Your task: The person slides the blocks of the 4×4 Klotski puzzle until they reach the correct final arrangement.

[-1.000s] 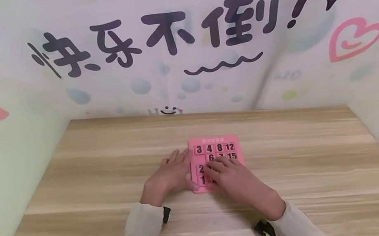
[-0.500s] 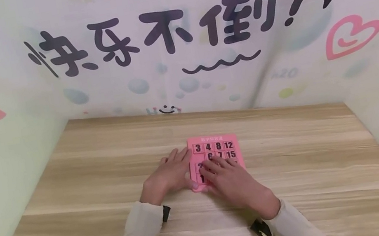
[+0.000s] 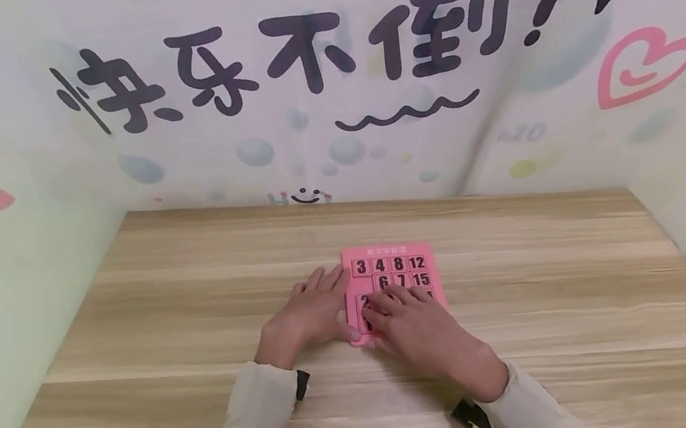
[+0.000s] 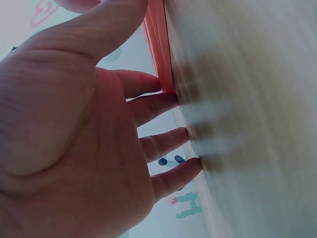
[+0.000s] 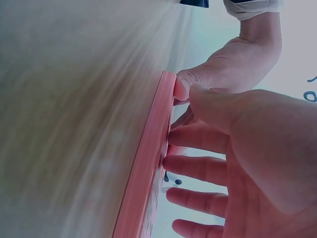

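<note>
Centrally placed on the wooden counter (image 3: 197, 321): a pink number slide puzzle (image 3: 431, 282), lying flat, well apart from the counter's left, right and near edges, somewhat nearer the far edge below the printed backdrop (image 3: 323, 96). Bare wood on every side of it, widest to the left and right. Top row of tiles reading 3, 4, 8, 12; beneath it a gap at the left, then 6, 7, 15; lower rows mostly hidden under the right hand.

Left hand (image 3: 306, 318) flat on the counter just beside the puzzle's left edge, fingers (image 4: 166, 141) straight and spread, tips down on the wood, thumb laid against the frame's near-left corner. Nothing gripped.

Right hand (image 3: 420, 330) resting over the puzzle's lower half, fingers (image 5: 198, 168) extended and relaxed, tips touching the tiles around the 2 in the third row; thumb close to the frame's near edge. No curl round anything, only flat contact from above.
</note>
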Tool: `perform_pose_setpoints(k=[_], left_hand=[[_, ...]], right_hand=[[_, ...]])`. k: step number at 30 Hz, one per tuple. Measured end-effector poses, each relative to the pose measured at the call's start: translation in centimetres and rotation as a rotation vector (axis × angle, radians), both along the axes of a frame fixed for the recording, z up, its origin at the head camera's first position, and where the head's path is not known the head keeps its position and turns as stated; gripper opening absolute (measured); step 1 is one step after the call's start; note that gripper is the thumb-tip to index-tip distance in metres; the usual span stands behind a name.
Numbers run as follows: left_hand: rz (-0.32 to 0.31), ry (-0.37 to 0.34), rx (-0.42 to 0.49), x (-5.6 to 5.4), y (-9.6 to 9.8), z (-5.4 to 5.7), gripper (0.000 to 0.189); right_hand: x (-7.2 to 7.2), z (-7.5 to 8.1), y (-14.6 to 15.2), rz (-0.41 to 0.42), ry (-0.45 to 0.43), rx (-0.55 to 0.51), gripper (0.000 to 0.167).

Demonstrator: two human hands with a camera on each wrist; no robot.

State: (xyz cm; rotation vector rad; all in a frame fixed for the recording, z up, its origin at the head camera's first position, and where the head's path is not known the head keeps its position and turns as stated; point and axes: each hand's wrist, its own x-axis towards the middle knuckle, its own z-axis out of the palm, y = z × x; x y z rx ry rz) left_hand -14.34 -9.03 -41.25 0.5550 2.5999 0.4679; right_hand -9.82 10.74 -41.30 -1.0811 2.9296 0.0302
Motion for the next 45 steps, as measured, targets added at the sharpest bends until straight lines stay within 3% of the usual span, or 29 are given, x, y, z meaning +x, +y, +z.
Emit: perform_pose_setpoints(k=[6, 21, 45], left_hand=[[0.0, -0.002, -0.008, -0.1, 0.0, 0.1, 0.102], [0.007, -0.006, 0.003, 0.1, 0.1, 0.3, 0.103], [0.0, -0.001, -0.031, 0.2, 0.2, 0.5, 0.1]], right_hand=[[0.1, -0.1, 0.0, 0.008, 0.009, -0.007, 0.044], [-0.3, -0.1, -0.4, -0.127, -0.122, 0.01, 0.061], [-1.4, 0.1, -0.2, -0.149, -0.191, 0.02, 0.063]])
